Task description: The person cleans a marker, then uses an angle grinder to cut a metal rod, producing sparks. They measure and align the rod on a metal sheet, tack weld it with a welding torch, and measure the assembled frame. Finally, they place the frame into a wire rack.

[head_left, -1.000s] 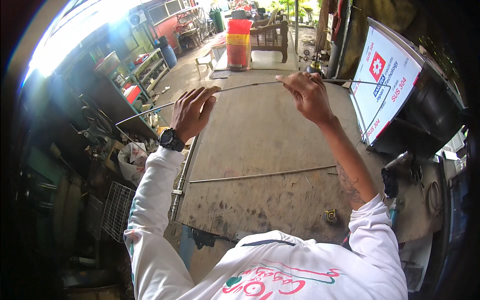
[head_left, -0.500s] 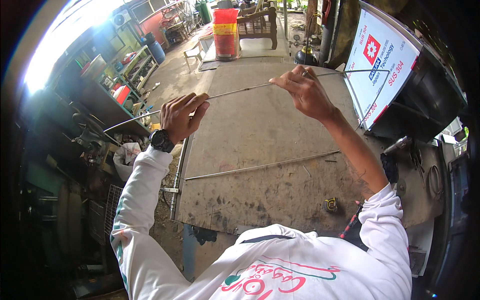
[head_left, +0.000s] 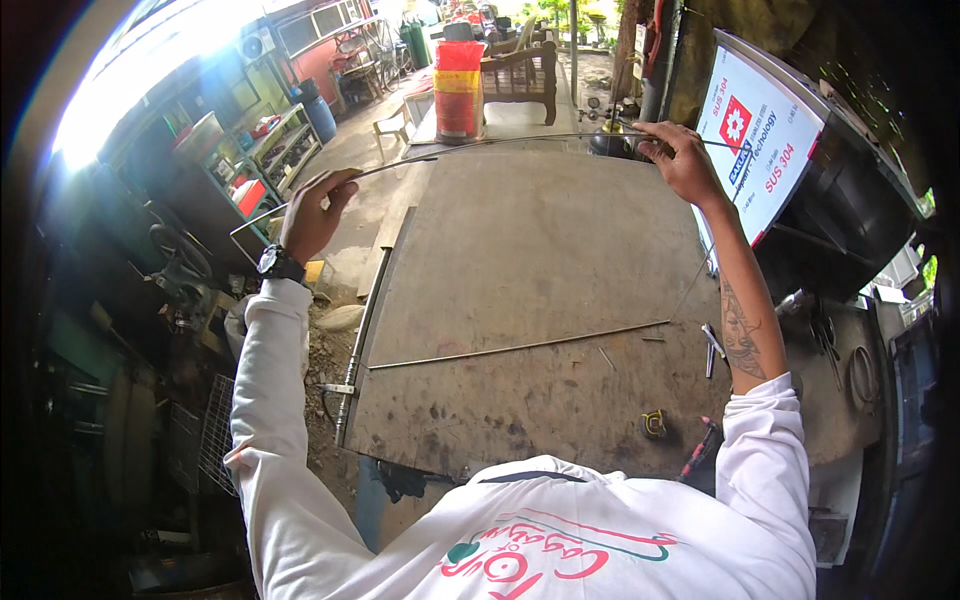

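A long thin metal rod [head_left: 490,138] spans the far side of the worktable, bowed slightly upward between my hands. My left hand [head_left: 312,218] grips it toward its left end, thumb and fingers closed around it. Well to the right, my right hand [head_left: 685,165] pinches the same rod between thumb and fingers. Past that hand the rod bends sharply and comes back down toward the tabletop. Another straight rod length [head_left: 520,344] lies across the worktable [head_left: 540,240]; whether it joins the held rod I cannot tell.
A tape measure [head_left: 653,424], a pink-and-black tool [head_left: 702,448] and pens [head_left: 710,350] lie at the near right. A film-covered metal box [head_left: 765,140] stands at the right. A clamp bar [head_left: 362,340] runs along the left edge. Beyond are a red barrel [head_left: 458,95] and wooden bench [head_left: 520,75].
My hands have moved apart, the left one leftward and slightly down, the right one rightward. The rod's middle has risen and now bows. Pens beside my right forearm have come into view.
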Demonstrator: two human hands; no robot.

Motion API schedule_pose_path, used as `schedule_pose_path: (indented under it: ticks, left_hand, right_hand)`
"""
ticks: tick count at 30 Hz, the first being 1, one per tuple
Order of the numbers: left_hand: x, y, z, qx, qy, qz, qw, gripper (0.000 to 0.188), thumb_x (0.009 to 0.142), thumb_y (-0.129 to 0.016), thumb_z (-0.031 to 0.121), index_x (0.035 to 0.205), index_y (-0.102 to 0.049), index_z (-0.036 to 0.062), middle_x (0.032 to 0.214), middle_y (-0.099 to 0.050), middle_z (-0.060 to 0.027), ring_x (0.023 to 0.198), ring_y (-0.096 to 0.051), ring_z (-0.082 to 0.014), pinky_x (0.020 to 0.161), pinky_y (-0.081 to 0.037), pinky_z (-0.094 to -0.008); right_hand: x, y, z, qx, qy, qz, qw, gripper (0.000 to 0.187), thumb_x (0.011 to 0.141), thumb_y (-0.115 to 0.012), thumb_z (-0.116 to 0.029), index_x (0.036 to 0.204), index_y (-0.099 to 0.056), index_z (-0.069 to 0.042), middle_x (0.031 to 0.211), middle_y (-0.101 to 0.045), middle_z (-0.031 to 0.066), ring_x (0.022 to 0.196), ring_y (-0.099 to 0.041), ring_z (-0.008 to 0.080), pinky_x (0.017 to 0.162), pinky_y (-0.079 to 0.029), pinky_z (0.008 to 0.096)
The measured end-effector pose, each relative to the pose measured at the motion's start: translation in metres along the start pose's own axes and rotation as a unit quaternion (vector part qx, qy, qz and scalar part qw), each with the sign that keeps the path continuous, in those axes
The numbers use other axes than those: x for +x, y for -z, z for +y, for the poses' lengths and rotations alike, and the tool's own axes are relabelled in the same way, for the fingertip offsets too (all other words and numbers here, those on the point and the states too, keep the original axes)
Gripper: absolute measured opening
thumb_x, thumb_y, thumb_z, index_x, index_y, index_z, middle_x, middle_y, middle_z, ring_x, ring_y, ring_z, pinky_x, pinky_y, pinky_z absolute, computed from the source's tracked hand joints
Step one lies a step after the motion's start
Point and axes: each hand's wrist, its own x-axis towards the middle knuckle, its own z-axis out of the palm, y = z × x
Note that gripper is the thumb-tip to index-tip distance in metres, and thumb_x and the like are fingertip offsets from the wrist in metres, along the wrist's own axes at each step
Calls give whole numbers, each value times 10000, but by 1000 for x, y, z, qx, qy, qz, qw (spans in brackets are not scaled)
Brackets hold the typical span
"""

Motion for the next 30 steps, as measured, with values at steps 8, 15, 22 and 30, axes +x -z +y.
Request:
schedule_pose_path:
  ticks: [8,15,22,30]
  left_hand:
    - [7,0,42,-50,92,-129,986,527,1057,-600,491,860,-739,22,573,-466,-18,559,-453,-120,558,-373,-343]
    - [-36,52,136,-160,240,-309,906,611,1040,-600,588,783,-702,43,589,-411,68,560,-377,-45,542,-334,-282]
    - [6,32,158,-38,75,-77,994,568,966,-712,545,705,-705,40,515,-451,17,495,-400,-71,507,-305,-318]
    - [-75,49,212,39,-104,43,993,365,807,-908,284,709,-655,39,566,-422,-39,479,-420,-193,491,-329,-338]
  right_hand:
    - [18,24,-57,101,-130,-195,967,570,962,-703,-592,912,-775,-29,722,-676,64,716,-659,152,692,-509,347]
    - [7,38,-168,138,-139,-355,914,650,890,-726,-691,714,-746,-66,588,-592,-1,562,-558,116,548,-425,300]
    - [0,38,-158,113,-12,-60,992,545,904,-803,-534,637,-716,-66,467,-495,-40,431,-419,82,457,-299,323]
    - [-102,76,-223,-32,111,111,987,430,865,-850,-464,728,-639,-115,595,-505,3,487,-470,147,446,-350,317]
